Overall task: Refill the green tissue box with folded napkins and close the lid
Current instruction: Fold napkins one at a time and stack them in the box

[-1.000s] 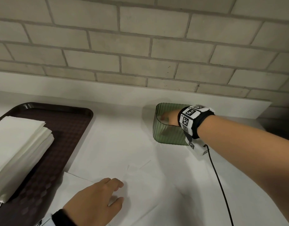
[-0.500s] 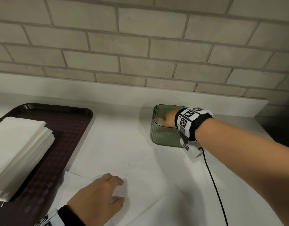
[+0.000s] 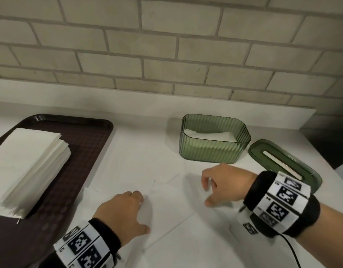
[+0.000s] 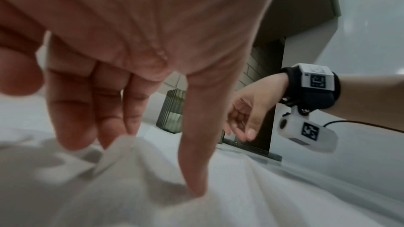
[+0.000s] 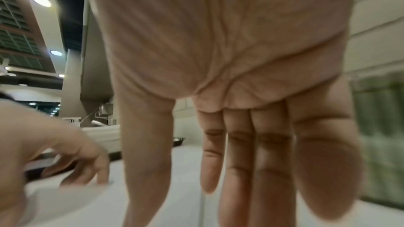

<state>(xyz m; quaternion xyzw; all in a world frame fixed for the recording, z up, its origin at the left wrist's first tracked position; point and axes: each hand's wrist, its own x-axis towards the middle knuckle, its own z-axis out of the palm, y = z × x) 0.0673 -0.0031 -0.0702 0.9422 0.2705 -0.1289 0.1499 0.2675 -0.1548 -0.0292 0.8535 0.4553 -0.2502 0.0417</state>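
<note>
The green ribbed tissue box [image 3: 213, 149] stands open on the white counter, with white napkins [image 3: 209, 134] lying low inside it. Its green slotted lid [image 3: 283, 163] lies flat just right of the box. A loose white napkin [image 3: 176, 213] is spread on the counter in front of me. My left hand [image 3: 128, 207] rests on its left part, and the fingertips [image 4: 194, 189] press the paper into wrinkles. My right hand [image 3: 219, 184] hovers just over the napkin's right part, in front of the box, fingers [image 5: 271, 170] hanging down and holding nothing.
A dark brown tray [image 3: 93, 136] lies at the left and carries a thick stack of folded white napkins [image 3: 25, 167]. A brick wall with a white ledge [image 3: 147, 101] runs behind the box. The counter's right edge [image 3: 333, 171] drops off just past the lid.
My right hand has come out of the green box and drawn back toward me, down over the loose napkin. The left hand stays on the napkin. The lid has come into view.
</note>
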